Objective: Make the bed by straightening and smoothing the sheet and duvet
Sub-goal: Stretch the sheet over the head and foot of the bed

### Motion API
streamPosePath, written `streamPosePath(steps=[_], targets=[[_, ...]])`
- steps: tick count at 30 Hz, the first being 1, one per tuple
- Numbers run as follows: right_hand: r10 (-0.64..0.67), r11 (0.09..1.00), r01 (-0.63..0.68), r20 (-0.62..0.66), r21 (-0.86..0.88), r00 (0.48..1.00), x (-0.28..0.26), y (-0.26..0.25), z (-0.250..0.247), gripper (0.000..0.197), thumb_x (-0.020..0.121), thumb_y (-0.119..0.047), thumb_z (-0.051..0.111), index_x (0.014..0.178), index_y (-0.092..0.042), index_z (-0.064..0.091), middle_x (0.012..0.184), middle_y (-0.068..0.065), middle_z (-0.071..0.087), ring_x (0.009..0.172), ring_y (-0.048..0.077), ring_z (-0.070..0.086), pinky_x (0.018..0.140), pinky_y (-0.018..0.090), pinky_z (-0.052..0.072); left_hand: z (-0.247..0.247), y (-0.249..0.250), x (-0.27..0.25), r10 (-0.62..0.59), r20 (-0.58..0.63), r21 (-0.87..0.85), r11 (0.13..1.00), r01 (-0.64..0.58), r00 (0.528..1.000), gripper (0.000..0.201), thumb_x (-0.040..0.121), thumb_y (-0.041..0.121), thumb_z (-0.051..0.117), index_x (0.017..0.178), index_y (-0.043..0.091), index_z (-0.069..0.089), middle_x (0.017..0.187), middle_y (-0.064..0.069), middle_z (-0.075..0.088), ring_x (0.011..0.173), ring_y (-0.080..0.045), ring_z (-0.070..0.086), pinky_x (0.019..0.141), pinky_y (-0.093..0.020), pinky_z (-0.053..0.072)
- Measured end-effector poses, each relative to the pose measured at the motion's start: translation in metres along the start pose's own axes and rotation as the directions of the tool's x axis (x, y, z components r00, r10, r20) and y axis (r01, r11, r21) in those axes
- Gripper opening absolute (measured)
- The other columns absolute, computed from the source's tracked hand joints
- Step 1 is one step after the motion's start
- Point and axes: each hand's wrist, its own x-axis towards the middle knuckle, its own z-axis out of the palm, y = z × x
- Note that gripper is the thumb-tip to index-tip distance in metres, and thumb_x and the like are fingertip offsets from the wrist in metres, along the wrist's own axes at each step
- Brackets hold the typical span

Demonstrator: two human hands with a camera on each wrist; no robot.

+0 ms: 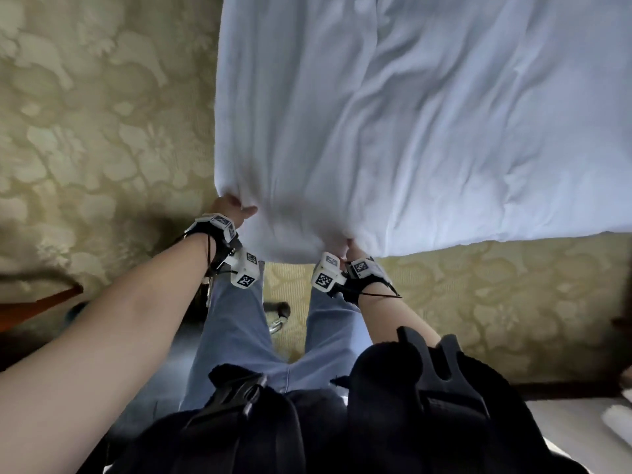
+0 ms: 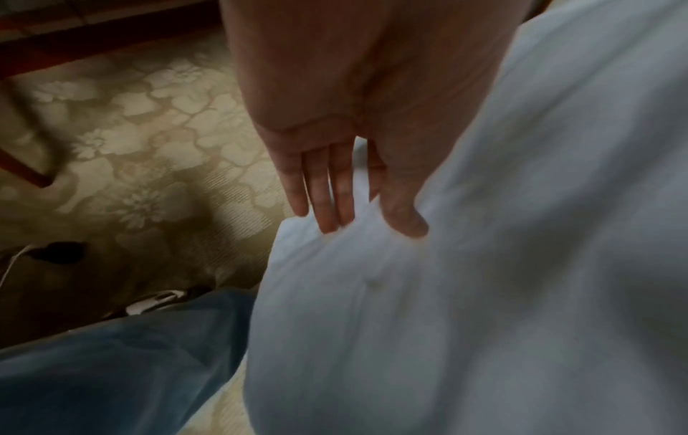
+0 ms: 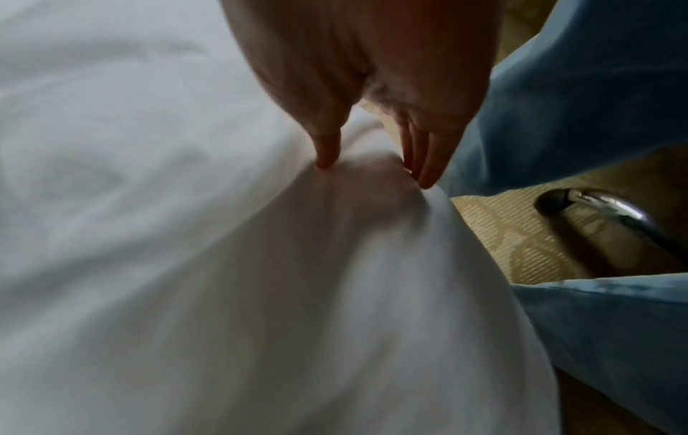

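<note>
A white, wrinkled duvet point(image 1: 410, 131) covers the bed and fills the upper right of the head view. My left hand point(image 1: 232, 208) pinches its near left corner, thumb on top and fingers beneath, as the left wrist view shows on the duvet point(image 2: 484, 265) under my left hand point(image 2: 357, 217). My right hand point(image 1: 349, 246) pinches the near edge a little to the right. In the right wrist view my right hand point(image 3: 372, 170) bunches the duvet point(image 3: 186, 235) between thumb and fingers. The sheet beneath is hidden.
Patterned yellow-green carpet point(image 1: 102, 114) lies left of and in front of the bed. My legs in blue jeans point(image 1: 239, 336) stand at the bed's foot. A dark wooden furniture leg point(image 2: 33, 173) stands at the left. A black and chrome object point(image 3: 595, 212) lies on the floor between my feet.
</note>
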Motion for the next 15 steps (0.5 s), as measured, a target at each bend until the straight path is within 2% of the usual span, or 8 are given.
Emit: streamPosePath(steps=[2, 3, 5, 7, 8, 10, 12, 15], targets=[[-0.011, 1.0, 0.011, -0.031, -0.003, 0.999, -0.002, 0.005, 0.006, 0.051, 0.096, -0.055, 0.035, 0.074, -0.014, 0.055, 0.038, 0.0, 0.059, 0.03, 0.012, 0.054, 0.041, 0.025, 0.044, -0.009, 0.0, 0.008, 0.053, 0.086, 0.069, 0.996, -0.059, 0.995, 0.05, 0.082, 0.038, 0.07, 0.113, -0.001, 0.063, 0.12, -0.018, 0.065, 0.11, -0.032, 0.062, 0.096, -0.036, 0.049], [-0.009, 1.0, 0.009, -0.031, -0.005, 0.999, -0.004, 0.009, 0.013, 0.057, 0.094, -0.061, 0.033, 0.086, -0.011, 0.06, 0.053, 0.004, 0.065, 0.039, 0.015, 0.057, 0.042, 0.024, 0.042, -0.015, 0.0, 0.012, 0.07, 0.134, 0.079, 0.994, -0.081, 0.988, 0.046, 0.081, 0.034, 0.072, 0.109, -0.001, 0.065, 0.116, -0.018, 0.067, 0.107, -0.031, 0.064, 0.094, -0.034, 0.05], [-0.066, 0.995, 0.069, -0.052, 0.075, 0.996, 0.0, 0.018, 0.028, 0.06, 0.098, -0.054, 0.03, 0.127, -0.006, 0.051, 0.099, 0.009, 0.066, 0.074, 0.018, 0.061, 0.046, 0.02, 0.044, -0.026, 0.002, 0.017, 0.117, 0.196, 0.084, 0.987, -0.135, 0.974, 0.043, 0.077, 0.024, 0.077, 0.109, -0.003, 0.065, 0.115, -0.018, 0.067, 0.105, -0.03, 0.065, 0.09, -0.031, 0.05], [-0.092, 0.98, 0.11, -0.114, 0.163, 0.989, 0.003, 0.028, 0.04, 0.065, 0.099, -0.052, 0.027, 0.143, -0.004, 0.036, 0.14, 0.013, 0.048, 0.118, 0.025, 0.054, 0.06, 0.018, 0.043, -0.035, 0.001, 0.021, 0.14, 0.24, 0.1, 0.981, -0.168, 0.96, 0.047, 0.074, 0.017, 0.08, 0.112, -0.004, 0.063, 0.115, -0.018, 0.067, 0.105, -0.03, 0.065, 0.089, -0.033, 0.053], [-0.08, 0.97, 0.107, -0.128, 0.218, 0.989, 0.003, 0.033, 0.043, 0.072, 0.096, -0.059, 0.026, 0.143, -0.005, 0.036, 0.144, 0.011, 0.044, 0.127, 0.029, 0.048, 0.07, 0.021, 0.045, -0.038, 0.002, 0.021, 0.153, 0.275, 0.104, 0.977, -0.188, 0.949, 0.047, 0.074, 0.013, 0.08, 0.113, -0.005, 0.062, 0.115, -0.016, 0.066, 0.104, -0.029, 0.065, 0.086, -0.034, 0.056], [-0.028, 0.965, 0.065, -0.148, 0.255, 0.989, 0.006, 0.047, 0.051, 0.097, 0.078, -0.083, 0.025, 0.137, -0.009, 0.045, 0.135, 0.003, 0.051, 0.117, 0.029, 0.054, 0.09, 0.032, 0.048, -0.041, -0.002, 0.021, 0.184, 0.344, 0.071, 0.973, -0.221, 0.921, 0.039, 0.078, 0.006, 0.075, 0.113, -0.004, 0.061, 0.107, -0.011, 0.063, 0.096, -0.024, 0.063, 0.065, -0.02, 0.06], [-0.044, 0.961, 0.094, -0.194, 0.259, 0.98, 0.017, 0.06, 0.06, 0.117, 0.061, -0.095, 0.023, 0.134, -0.007, 0.05, 0.136, 0.013, 0.053, 0.115, 0.03, 0.057, 0.097, 0.042, 0.049, -0.043, -0.013, 0.021, 0.174, 0.39, 0.085, 0.971, -0.223, 0.904, 0.024, 0.081, 0.004, 0.071, 0.104, 0.0, 0.062, 0.098, -0.011, 0.061, 0.089, -0.023, 0.06, 0.05, -0.012, 0.053], [-0.117, 0.943, 0.193, -0.271, 0.272, 0.955, 0.039, 0.075, 0.08, 0.114, 0.072, -0.088, 0.017, 0.139, -0.001, 0.044, 0.141, 0.023, 0.046, 0.128, 0.035, 0.049, 0.11, 0.046, 0.038, -0.041, -0.04, 0.022, 0.131, 0.418, 0.153, 0.965, -0.212, 0.899, 0.036, 0.084, -0.001, 0.067, 0.118, -0.009, 0.057, 0.114, -0.023, 0.062, 0.094, -0.024, 0.059, 0.05, -0.011, 0.052]])
